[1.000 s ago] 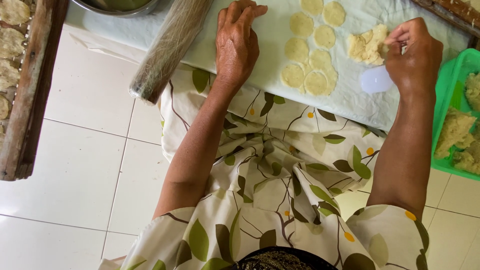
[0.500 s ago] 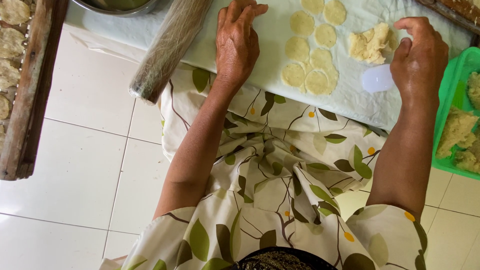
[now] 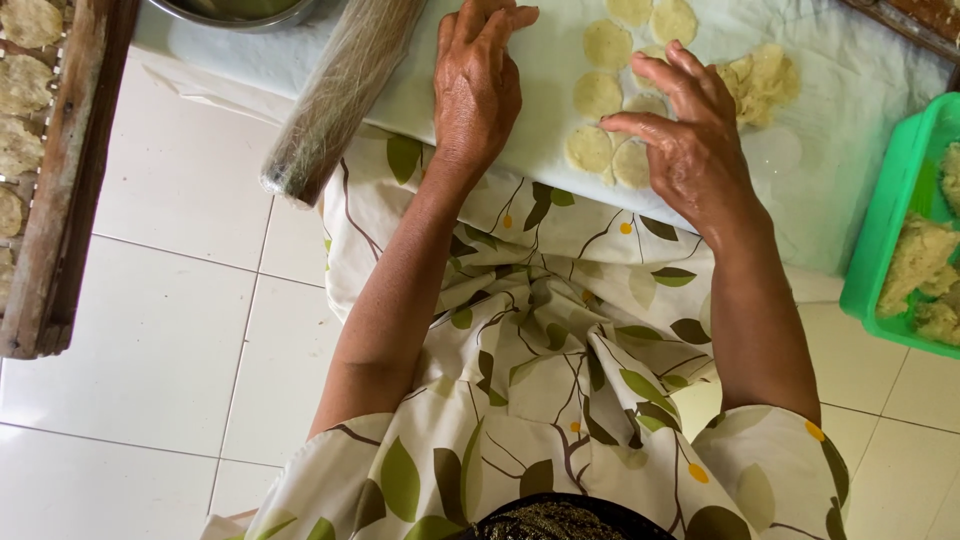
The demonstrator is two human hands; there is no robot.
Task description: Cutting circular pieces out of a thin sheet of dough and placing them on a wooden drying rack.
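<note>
My left hand (image 3: 478, 82) lies flat, palm down, on a pale plastic sheet (image 3: 850, 120) spread over a low surface. My right hand (image 3: 682, 140) hovers with fingers spread over several thin round dough discs (image 3: 597, 95) laid in a cluster on the sheet; its fingertips are at or just above the discs. A lump of torn yellowish dough scraps (image 3: 762, 78) sits to the right of that hand. Beside the scraps rests a small clear round cutter or lid (image 3: 773, 150), untouched. Neither hand holds anything.
A plastic-wrapped rolling pin (image 3: 335, 95) lies at the sheet's left edge. A wooden-framed drying rack (image 3: 55, 170) with flat discs stands at far left. A green plastic tub (image 3: 905, 230) of dough lumps is at right. A metal bowl (image 3: 235, 10) shows at the top. White floor tiles lie below.
My right hand has let go of the clear round piece by the dough scraps and moved left over the discs. The left hand has stayed flat.
</note>
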